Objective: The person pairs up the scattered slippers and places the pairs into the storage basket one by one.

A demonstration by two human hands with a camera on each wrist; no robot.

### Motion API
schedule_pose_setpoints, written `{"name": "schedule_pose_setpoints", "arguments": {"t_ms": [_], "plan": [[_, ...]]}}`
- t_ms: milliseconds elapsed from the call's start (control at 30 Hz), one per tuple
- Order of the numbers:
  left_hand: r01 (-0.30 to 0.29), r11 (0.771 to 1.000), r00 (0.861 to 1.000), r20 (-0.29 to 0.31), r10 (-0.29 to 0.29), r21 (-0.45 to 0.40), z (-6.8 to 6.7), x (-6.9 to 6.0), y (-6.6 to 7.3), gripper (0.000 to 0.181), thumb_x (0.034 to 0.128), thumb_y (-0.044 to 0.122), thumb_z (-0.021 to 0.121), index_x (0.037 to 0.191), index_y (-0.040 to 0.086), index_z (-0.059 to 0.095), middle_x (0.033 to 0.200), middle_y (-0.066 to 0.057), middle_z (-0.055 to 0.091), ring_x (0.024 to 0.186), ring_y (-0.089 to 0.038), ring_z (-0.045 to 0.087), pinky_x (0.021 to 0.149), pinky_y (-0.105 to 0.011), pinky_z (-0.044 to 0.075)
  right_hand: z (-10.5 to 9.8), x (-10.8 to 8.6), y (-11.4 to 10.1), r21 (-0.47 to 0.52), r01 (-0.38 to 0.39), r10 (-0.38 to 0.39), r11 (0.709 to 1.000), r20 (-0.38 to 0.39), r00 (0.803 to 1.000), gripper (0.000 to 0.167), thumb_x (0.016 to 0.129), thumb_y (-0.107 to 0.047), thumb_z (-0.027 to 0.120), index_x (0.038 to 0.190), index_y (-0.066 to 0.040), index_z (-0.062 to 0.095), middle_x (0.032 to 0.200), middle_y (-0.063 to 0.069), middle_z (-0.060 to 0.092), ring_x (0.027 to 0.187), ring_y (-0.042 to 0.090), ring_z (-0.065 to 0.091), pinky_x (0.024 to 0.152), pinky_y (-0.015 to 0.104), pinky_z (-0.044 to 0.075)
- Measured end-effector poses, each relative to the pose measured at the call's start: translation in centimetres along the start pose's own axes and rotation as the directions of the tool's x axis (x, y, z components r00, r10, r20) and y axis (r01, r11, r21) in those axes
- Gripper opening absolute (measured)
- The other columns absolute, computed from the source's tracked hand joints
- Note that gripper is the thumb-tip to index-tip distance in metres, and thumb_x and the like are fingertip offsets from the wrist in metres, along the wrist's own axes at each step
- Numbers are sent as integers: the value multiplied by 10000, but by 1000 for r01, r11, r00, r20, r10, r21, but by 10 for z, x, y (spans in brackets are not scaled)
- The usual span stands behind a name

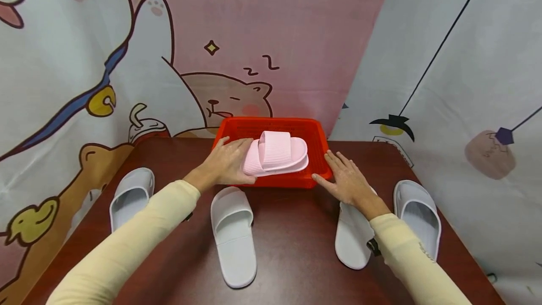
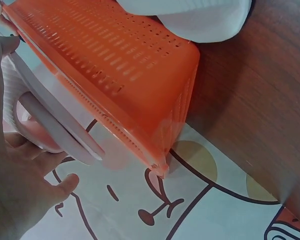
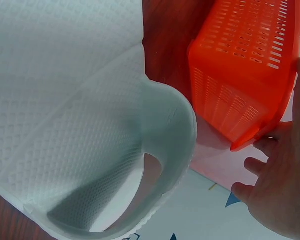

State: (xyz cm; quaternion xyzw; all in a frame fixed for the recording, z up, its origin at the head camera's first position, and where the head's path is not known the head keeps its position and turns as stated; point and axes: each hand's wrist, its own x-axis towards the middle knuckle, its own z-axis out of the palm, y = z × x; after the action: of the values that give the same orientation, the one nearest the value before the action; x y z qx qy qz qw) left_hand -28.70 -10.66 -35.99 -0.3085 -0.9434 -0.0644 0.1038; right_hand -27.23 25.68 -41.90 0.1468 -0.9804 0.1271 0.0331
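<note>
Above the red plastic basket [image 1: 275,181], my left hand [image 1: 228,160] grips a pink pair of slippers [image 1: 277,150], laid together with ribbed straps. Thumb and fingers hold them at one end, and the layered soles [image 2: 55,112] show in the left wrist view. My right hand [image 1: 349,179] is at the basket's right rim with its fingers extended. In the right wrist view its fingertips lie against or very near that rim; contact is hard to tell. The basket's inside is partly hidden behind the slippers.
Light grey slippers lie on the dark red table [image 1: 292,248]: one at far left [image 1: 131,201], one front centre [image 1: 237,253], one partly under my right arm [image 1: 353,239], one at right [image 1: 417,215]. A cartoon-printed cloth [image 1: 296,36] hangs behind.
</note>
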Motion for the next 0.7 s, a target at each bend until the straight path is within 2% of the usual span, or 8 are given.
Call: {"name": "schedule_pose_setpoints", "arguments": {"t_ms": [200, 700], "plan": [[28, 999, 999, 19, -29, 16, 0, 5, -5, 980, 747, 558, 731, 1507, 37, 398, 1497, -150, 496, 1356, -311, 482, 1158, -583, 214, 2, -1, -3, -9, 0, 0, 1000, -1, 1000, 970, 942, -744, 389, 1604, -44, 263, 1661, 144, 212, 1512, 396, 131, 1182, 589, 87], [91, 995, 992, 96, -87, -42, 1, 20, -11, 1054, 767, 603, 761, 1558, 46, 342, 1544, -160, 441, 1411, -317, 409, 1176, -570, 173, 4, -1, 0, -1, 8, -8, 1000, -22, 1000, 958, 947, -728, 407, 1601, -42, 269, 1660, 140, 215, 1507, 396, 150, 1186, 574, 103]]}}
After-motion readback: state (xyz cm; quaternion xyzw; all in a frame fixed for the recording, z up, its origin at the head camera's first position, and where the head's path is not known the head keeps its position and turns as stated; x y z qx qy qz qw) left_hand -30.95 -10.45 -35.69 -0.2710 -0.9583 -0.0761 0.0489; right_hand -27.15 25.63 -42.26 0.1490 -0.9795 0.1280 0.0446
